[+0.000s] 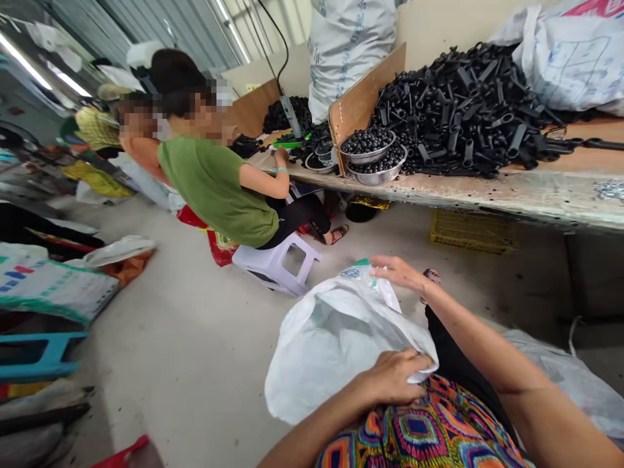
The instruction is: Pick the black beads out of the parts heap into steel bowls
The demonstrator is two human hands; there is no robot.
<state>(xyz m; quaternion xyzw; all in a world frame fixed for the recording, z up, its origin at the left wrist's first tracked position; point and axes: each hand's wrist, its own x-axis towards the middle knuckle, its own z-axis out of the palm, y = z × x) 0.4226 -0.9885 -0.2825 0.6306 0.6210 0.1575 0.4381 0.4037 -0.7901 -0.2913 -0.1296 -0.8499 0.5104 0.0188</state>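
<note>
A large white woven sack [336,338] rests open against my lap. My left hand [394,376] grips the sack's near edge, fingers closed on the fabric above my patterned clothing. My right hand [398,270] holds the sack's far rim near its printed corner, fingers curled over the edge. The sack's mouth gapes between both hands; nothing shows inside it.
A long workbench [511,188] carries a heap of black plastic tubes [463,110] and metal bowls of black balls [373,153]. A person in a green shirt [217,185] sits on a white stool [277,263] at the bench. Sacks [49,286] lie at left; a yellow crate [470,231] sits under the bench.
</note>
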